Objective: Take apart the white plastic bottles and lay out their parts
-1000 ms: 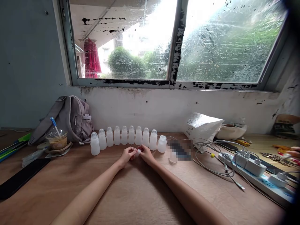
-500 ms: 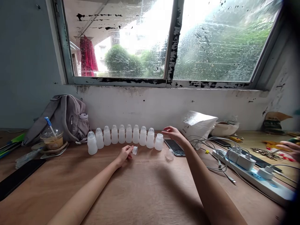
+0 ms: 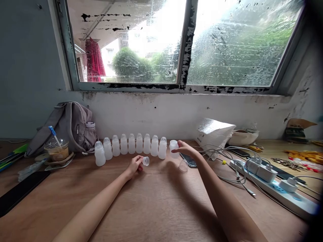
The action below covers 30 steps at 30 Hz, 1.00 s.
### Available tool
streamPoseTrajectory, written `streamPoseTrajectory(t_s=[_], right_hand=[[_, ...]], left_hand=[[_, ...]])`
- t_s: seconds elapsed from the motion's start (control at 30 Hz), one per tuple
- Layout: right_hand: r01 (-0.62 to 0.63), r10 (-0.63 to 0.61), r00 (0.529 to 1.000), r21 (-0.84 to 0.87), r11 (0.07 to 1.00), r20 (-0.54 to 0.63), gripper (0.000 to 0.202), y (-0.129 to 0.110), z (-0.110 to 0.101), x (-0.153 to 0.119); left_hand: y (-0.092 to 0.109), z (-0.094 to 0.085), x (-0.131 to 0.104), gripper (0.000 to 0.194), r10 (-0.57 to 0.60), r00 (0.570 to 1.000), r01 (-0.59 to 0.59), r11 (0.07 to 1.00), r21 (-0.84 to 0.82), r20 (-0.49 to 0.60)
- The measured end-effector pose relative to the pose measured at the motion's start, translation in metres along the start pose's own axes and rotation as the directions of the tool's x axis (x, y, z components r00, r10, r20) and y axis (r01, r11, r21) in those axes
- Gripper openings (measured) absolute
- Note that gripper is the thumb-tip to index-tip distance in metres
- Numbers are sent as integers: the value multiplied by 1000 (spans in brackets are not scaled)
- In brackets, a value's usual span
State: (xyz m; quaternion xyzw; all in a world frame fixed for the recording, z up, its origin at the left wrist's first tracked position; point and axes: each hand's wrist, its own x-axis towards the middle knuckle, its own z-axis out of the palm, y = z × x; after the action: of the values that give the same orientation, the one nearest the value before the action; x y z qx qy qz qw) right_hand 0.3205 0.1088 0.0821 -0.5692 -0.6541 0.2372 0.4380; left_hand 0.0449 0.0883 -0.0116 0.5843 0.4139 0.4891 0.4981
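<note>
My left hand pinches a small translucent bottle collar with its round opening turned toward me, just above the table. My right hand has its thumb and fingers around an open, uncapped baby bottle, frosted white and upright, apparently raised a little off the table. Beside it on the left, a curved row of several capped baby bottles stands below the window. A clear dome cap lies on the table under my right wrist.
A phone lies behind my right forearm. Further right are tangled white cables, a power strip and a silvery white pouch. An iced drink cup, a grey backpack and a black flat object are on the left.
My right hand has come down and closed around the uncapped bottle, which has risen slightly and moved right. The collar in my left hand has turned its opening toward me. Another person's hand has left at right.
</note>
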Motion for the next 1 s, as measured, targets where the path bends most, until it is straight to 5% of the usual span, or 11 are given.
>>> streamPoseTrajectory(t_s=[0.13, 0.23, 0.3, 0.4, 0.53, 1.0], right_hand=[[-20, 7, 975, 59, 998, 223, 33, -26, -4, -4], [-58, 43, 867, 14, 998, 496, 30, -37, 12, -11], [-40, 59, 820, -47, 998, 570, 27, -38, 30, -14], [59, -17, 862, -67, 996, 506, 23, -35, 55, -18], [200, -122, 855, -103, 974, 504, 29, -32, 74, -20], [464, -359, 840, -196, 864, 407, 50, -24, 87, -19]], left_hand=[[-1, -1, 1, 33, 1, 1000, -1, 1000, -12, -9], [0, 0, 0, 36, 12, 1000, -13, 1000, -21, -28], [1, 1, 0, 39, 21, 999, -22, 999, -28, -37], [4, 1, -2, 42, 26, 998, -28, 999, -37, -49], [5, 1, -2, 43, 27, 997, -30, 999, -44, -68], [6, 1, -4, 42, 15, 998, -19, 999, -50, -67]])
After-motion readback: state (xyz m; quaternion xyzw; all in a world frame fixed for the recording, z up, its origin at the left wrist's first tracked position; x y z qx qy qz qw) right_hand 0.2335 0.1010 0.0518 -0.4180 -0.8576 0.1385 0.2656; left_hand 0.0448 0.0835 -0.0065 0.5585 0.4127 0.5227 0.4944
